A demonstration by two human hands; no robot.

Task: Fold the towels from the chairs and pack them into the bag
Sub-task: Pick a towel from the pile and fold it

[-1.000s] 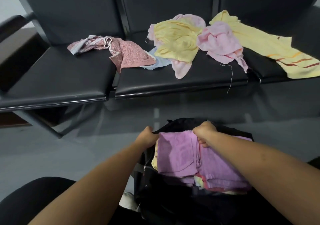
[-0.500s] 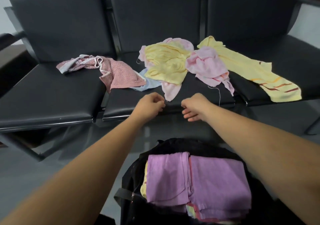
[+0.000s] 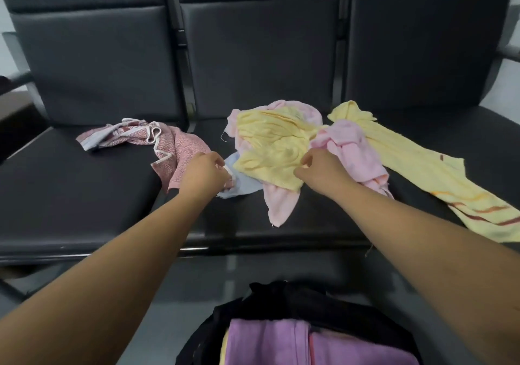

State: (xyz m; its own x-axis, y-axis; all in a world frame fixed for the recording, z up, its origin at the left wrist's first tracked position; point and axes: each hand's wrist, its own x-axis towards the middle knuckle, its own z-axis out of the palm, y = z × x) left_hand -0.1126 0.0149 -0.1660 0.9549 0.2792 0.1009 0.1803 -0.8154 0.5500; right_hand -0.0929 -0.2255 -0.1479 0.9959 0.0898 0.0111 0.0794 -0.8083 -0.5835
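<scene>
Several loose towels lie on the black chair seats. A dusty pink patterned towel [image 3: 180, 145] is on the left, with a light blue towel [image 3: 244, 186] beside it. A crumpled yellow towel [image 3: 270, 145] lies over a pale pink towel [image 3: 278, 205]. Another pink towel [image 3: 354, 150] and a long yellow striped towel [image 3: 416, 167] lie to the right. My left hand [image 3: 206, 173] hovers with curled fingers where the patterned and blue towels meet; its fingertips are hidden. My right hand [image 3: 320, 172] rests at the yellow towel's right edge, thumb and forefinger slightly apart. The black bag [image 3: 281, 300] below holds folded purple towels [image 3: 267, 342].
Three joined black chairs [image 3: 84, 196] with tall backrests fill the view; a metal armrest [image 3: 506, 52] sticks out at the right. Grey floor [image 3: 230, 274] lies between the seat fronts and the bag.
Both hands left the purple towels in the bag and reached forward to the towel pile on the middle seat. The view has tilted up towards the chairs.
</scene>
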